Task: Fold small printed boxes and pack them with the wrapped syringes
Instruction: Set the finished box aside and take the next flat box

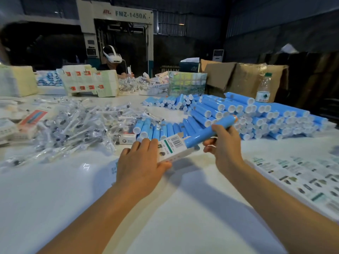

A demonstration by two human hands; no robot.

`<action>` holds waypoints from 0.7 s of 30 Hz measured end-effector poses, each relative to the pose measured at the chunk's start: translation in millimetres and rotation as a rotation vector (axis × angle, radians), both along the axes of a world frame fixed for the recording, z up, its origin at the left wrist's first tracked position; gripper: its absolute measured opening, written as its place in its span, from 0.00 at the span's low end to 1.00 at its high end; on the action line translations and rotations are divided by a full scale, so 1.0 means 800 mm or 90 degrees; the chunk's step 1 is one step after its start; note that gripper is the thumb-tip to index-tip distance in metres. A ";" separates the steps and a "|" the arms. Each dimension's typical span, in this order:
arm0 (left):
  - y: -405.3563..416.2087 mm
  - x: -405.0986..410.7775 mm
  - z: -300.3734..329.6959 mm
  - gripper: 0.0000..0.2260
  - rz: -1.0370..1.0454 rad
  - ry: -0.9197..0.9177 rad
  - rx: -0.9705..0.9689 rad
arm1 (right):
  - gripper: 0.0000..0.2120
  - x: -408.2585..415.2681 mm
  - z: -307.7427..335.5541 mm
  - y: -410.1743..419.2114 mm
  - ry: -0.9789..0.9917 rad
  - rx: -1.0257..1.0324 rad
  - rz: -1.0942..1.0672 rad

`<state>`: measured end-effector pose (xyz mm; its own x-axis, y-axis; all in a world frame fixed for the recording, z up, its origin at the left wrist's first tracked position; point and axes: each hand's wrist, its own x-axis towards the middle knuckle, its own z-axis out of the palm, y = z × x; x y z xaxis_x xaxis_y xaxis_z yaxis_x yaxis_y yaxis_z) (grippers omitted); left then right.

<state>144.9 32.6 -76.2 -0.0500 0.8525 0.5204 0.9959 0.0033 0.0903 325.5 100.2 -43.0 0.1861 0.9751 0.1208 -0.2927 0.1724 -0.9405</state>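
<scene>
Closest to the camera it's just two bare forearms coming in over the white table (165,208). The left hand (141,162) has its fingers wrapped over a small printed box (174,149), white with a green stripe and a barcode, held just above the tabletop; the near part of the box is covered by the hand, so can't really see how far it's folded. The right hand (224,143) is gripping a blue tube (209,132), thumb underneath, with the tube's lower end right at the box's open flap; whether it's actually inside is hard to say, the flap blocks it. The tube's far tip has an orange cap. On the right edge there are flat printed sheets (302,178), cut off by the frame and too blurry to read. Past the hands there's a messy heap of wrapped syringes (73,125) on the left, clear plastic all tangled, so single ones are hard to pick out. To the right of that sits a big stack of blue tubes (256,114), white ends facing us. Behind it stands a water bottle (263,88) next to cardboard boxes (238,76). Further back are stacks of flat cartons (89,81), and another person (113,61) wearing a headset, mostly hidden behind them. The back is dark, with a machine (117,24) marked FMZ-1450A.
</scene>
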 end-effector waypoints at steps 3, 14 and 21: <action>-0.005 0.004 0.001 0.27 -0.002 0.002 0.002 | 0.14 -0.010 -0.008 -0.009 -0.007 0.021 0.058; -0.009 0.008 0.005 0.28 0.008 0.005 -0.018 | 0.15 -0.007 -0.028 -0.004 -0.345 0.132 -0.056; -0.010 0.009 0.006 0.28 -0.026 0.022 -0.043 | 0.14 0.005 -0.023 0.002 -0.299 0.110 -0.063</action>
<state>152.4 24.4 -71.5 0.0016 0.8866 0.4626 0.9978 -0.0317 0.0574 329.1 102.0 -61.2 0.1632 0.9141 0.3711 0.1803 0.3422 -0.9222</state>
